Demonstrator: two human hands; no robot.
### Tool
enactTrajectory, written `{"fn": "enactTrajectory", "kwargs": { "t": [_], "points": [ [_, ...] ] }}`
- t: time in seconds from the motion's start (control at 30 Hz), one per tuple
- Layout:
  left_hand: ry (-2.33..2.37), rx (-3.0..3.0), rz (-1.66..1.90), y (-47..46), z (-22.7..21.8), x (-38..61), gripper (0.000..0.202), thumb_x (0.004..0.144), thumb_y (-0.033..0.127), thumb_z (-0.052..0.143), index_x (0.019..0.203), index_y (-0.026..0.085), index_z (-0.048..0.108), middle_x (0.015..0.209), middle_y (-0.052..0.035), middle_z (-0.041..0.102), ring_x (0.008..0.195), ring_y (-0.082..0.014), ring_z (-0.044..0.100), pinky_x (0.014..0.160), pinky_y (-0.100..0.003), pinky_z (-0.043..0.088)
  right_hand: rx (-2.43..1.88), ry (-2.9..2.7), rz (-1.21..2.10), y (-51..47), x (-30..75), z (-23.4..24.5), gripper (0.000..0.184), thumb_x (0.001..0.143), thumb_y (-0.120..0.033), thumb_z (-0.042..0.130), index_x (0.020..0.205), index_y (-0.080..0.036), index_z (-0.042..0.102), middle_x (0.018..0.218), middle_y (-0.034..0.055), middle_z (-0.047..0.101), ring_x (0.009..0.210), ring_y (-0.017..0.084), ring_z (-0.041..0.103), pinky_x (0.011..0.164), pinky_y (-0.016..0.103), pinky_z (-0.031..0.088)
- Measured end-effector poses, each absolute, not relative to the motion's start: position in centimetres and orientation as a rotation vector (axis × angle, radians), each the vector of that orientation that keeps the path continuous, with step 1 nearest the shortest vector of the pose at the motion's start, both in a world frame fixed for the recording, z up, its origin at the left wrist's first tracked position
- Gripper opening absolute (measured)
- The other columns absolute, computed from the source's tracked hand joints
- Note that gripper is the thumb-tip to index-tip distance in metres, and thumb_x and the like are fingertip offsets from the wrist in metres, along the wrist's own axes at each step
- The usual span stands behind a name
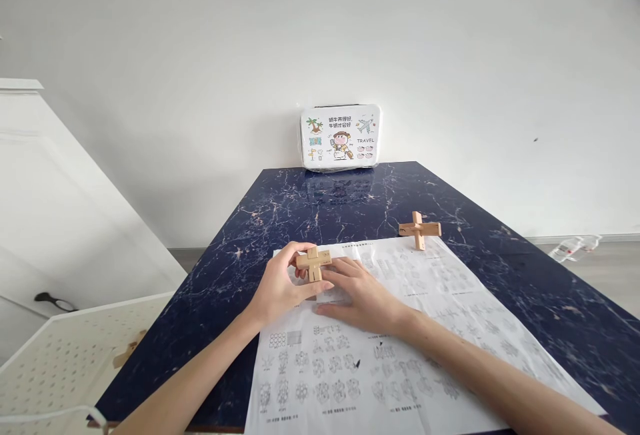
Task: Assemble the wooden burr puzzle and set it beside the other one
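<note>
The left hand (280, 285) pinches a wooden cross (314, 264) over a big paper (450, 328). The right hand (363, 298) is so close beside it that I can't tell if it grips too. Part of the left hand hides behind the wood, and the paper's tiny print is too blurry to read. The paper lies on a shiny dark blue table (240, 222). A white picture case (340, 136) stands by the white wall (200, 55).

- Wooden crosses (314, 265) are pale tan, marked black.
- Tabletop (240, 222) is dark blue, veined white.
- Sheet (435, 315) is white, printed grey.
- Case (341, 122) is white with multicoloured cartoons.
</note>
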State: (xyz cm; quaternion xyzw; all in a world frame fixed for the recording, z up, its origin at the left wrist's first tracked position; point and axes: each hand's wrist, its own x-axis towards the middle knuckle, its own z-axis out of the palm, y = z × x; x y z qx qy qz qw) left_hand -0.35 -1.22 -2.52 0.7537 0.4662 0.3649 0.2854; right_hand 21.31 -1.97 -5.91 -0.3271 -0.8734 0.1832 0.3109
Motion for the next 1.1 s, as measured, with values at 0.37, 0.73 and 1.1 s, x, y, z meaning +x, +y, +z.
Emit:
{"fn": "enactTrajectory", "kwargs": {
  "t": [0.37, 0.73, 1.1],
  "points": [
    [1.228, 2.052, 0.990, -0.90, -2.80, -0.51, 0.060, 0.077, 0.052, 0.090, 0.124, 0.026, 0.065, 0.116, -0.0071, 0.074, 0.102, -0.0275, 0.072, 0.090, -0.042, 0.059, -0.911, -2.186, 0.526, -1.86, 20.99, -6.12, 0.007, 0.097, -0.030, 0.072, 0.101, -0.025, 0.070, 0.111, 0.0071, 0.067, 0.100, 0.024, 0.066, 0.090, 0.044, 0.057],
    [1.370, 1.959, 1.113, -0.73, -2.43, -0.48, 0.063, 0.079, 0.054, 0.086, 0.128, 0.024, 0.063, 0.117, -0.0078, 0.074, 0.100, -0.0262, 0.072, 0.082, -0.038, 0.058, -0.802, -2.247, 0.547, -2.02, 21.02, -5.83, 0.024, 0.098, -0.021, 0.066, 0.122, -0.027, 0.063, 0.121, 0.0053, 0.071, 0.118, 0.026, 0.062, 0.102, 0.046, 0.052],
    [1.375, 2.084, 1.174, -0.61, -2.67, -0.67, 0.063, 0.082, 0.052, 0.085, 0.133, 0.028, 0.058, 0.125, -0.0069, 0.071, 0.107, -0.0271, 0.071, 0.092, -0.040, 0.057, -1.102, -1.930, 0.688, -1.32, 21.19, -5.81, 0.006, 0.101, -0.026, 0.057, 0.100, -0.024, 0.062, 0.098, 0.0048, 0.073, 0.085, 0.021, 0.067, 0.077, 0.037, 0.055]
  ]
}}
